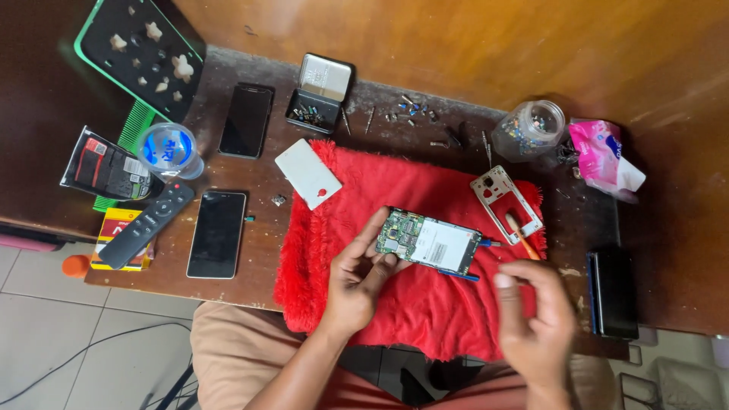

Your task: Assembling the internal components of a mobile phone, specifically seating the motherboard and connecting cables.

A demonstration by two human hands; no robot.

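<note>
Head view. The left hand grips, thumb against curled fingers, one end of an opened phone body with exposed green circuit board and white panel, held above a fluffy red cloth on a brown wooden table. The right hand, blurred, appears loosely closed around a thin orange-handled tool, whose tip lies near a white plastic phone frame on the cloth.
</note>
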